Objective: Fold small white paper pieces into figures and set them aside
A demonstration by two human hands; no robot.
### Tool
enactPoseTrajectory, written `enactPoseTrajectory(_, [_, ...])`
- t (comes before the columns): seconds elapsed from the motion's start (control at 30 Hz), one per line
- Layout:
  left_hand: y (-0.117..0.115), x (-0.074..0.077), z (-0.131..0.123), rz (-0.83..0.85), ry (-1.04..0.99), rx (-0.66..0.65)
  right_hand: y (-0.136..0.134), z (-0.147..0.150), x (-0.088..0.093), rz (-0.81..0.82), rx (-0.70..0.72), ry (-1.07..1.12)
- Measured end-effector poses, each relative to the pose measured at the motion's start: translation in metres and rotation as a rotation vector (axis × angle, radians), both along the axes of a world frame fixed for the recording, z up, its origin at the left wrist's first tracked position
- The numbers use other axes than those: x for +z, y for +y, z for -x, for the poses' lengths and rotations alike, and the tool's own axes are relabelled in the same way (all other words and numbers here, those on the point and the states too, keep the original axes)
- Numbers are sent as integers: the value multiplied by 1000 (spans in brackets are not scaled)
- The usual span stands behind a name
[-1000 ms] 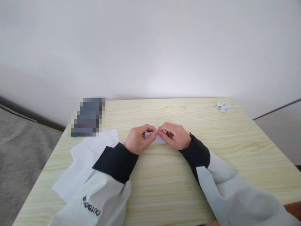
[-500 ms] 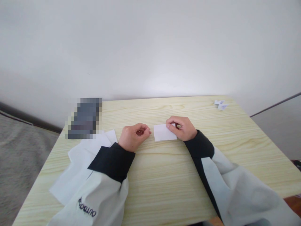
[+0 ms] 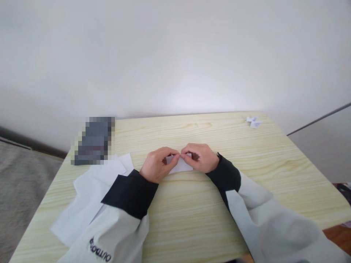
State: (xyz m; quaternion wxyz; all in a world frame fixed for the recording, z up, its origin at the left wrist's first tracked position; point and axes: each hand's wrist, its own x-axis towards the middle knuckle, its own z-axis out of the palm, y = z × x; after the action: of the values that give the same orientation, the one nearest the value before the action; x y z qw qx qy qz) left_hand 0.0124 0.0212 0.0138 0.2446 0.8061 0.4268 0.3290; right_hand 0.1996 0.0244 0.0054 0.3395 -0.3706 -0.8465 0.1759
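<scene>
A small white piece of paper (image 3: 182, 166) is held between my hands over the middle of the table. My left hand (image 3: 159, 164) pinches its upper edge with thumb and forefinger. From the other side my right hand (image 3: 200, 157) grips the same edge, so the fingertips of both hands meet. Parts of the paper are hidden behind the fingers. Beside my left forearm lie several loose white paper sheets (image 3: 90, 190), partly covered by the sleeve.
A dark, pixelated flat object (image 3: 94, 140) lies at the table's back left. Small folded paper pieces with faint marks (image 3: 255, 124) rest near the back right corner. The wooden table (image 3: 181, 219) stands against a white wall (image 3: 175, 54).
My left hand has moved right and taken hold of the paper. My right hand has shifted left with it, and the fingertips now meet.
</scene>
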Motion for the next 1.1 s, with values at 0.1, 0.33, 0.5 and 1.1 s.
enactPoseTrajectory(0.1, [0,0,0,-11,11,6,-1,2,0,-53,26,-34])
enactPoseTrajectory(0.33, [4,-4,8,-81,106,48,8,-12,4,31,47,-9])
enactPoseTrajectory(0.5, [6,-6,14,-63,125,87,13,-28,8,116,29,-5])
enactPoseTrajectory(1.1, [6,-3,8,-65,139,-30,13,-26,3,137,27,-59])
